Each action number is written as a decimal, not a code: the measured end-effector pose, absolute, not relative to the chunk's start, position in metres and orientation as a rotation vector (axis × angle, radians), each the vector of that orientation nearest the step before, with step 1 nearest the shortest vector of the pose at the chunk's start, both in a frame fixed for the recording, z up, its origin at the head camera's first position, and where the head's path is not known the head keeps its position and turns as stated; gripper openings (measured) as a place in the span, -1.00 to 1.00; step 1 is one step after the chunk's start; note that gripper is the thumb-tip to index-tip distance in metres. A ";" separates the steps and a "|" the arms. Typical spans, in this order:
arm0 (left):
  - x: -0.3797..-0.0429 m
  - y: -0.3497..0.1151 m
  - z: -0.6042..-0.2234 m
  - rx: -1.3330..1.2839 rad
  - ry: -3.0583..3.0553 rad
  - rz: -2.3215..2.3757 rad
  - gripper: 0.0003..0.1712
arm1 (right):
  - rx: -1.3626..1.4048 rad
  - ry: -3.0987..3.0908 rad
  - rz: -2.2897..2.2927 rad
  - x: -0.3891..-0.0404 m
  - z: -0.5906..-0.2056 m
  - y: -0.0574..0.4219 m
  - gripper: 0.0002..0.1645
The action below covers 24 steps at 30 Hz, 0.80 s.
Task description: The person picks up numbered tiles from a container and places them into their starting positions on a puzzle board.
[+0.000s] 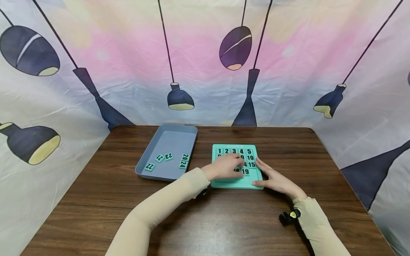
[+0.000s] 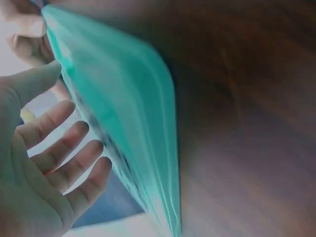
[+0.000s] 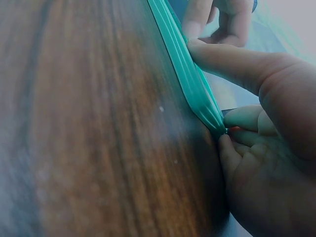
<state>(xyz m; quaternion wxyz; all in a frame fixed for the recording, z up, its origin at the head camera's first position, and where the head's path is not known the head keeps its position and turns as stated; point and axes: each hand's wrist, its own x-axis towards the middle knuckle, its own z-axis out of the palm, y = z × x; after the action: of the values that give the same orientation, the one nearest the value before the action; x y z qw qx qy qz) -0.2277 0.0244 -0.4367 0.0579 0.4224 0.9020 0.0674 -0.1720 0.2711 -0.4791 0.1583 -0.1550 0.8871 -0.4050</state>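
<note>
A turquoise number puzzle board (image 1: 235, 184) lies flat on the table, with rows of black-numbered tiles in it. Over its middle is my left hand (image 1: 225, 166), palm down, hiding several tiles. In the left wrist view the fingers of that left hand (image 2: 59, 158) are spread and relaxed, with nothing between them. My right hand (image 1: 277, 179) rests against the board's right edge, fingers near the upper part and thumb near the lower corner. The right wrist view shows the thumb of this right hand (image 3: 266, 123) touching the board's rim (image 3: 182, 74).
A grey-blue tray (image 1: 171, 133) stands left of the board. Inside lie several loose number tiles, among them a 23 tile (image 1: 168, 156) and a 22 tile (image 1: 149, 166). The brown wooden table (image 1: 205, 220) ends at a printed cloth backdrop (image 1: 205, 46).
</note>
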 end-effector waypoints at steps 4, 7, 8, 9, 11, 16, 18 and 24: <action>-0.236 0.006 -0.423 1.199 2.773 0.258 -0.67 | -0.444 2.538 -1.178 -0.172 -0.478 0.271 0.23; -0.243 -0.013 -0.409 1.120 2.818 0.317 -0.67 | -0.449 2.544 -1.180 -0.172 -0.479 0.270 0.24; -0.245 -0.020 -0.404 1.091 2.829 0.341 -0.67 | -0.452 2.546 -1.180 -0.172 -0.479 0.270 0.24; -0.247 -0.027 -0.399 1.074 2.842 0.362 -0.68 | -0.454 2.547 -1.179 -0.172 -0.479 0.270 0.24; -0.251 -0.041 -0.390 1.037 2.872 0.392 -0.69 | -0.459 2.552 -1.176 -0.172 -0.480 0.270 0.24; -0.260 -0.072 -0.368 0.937 2.949 0.406 -0.73 | -0.471 2.549 -1.184 -0.172 -0.480 0.272 0.24; -0.262 -0.082 -0.360 0.903 2.967 0.405 -0.72 | -0.471 2.549 -1.192 -0.172 -0.479 0.272 0.24; -0.271 -0.110 -0.351 0.795 2.979 0.439 -0.64 | -0.488 2.551 -1.190 -0.172 -0.481 0.272 0.25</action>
<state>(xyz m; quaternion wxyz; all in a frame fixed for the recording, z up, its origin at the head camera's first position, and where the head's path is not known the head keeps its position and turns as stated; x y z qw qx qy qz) -0.2712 -0.1097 -0.3510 0.0136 0.2553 0.9564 0.1410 -0.1725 0.2716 -0.4815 0.1420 -0.1690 0.8838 -0.4124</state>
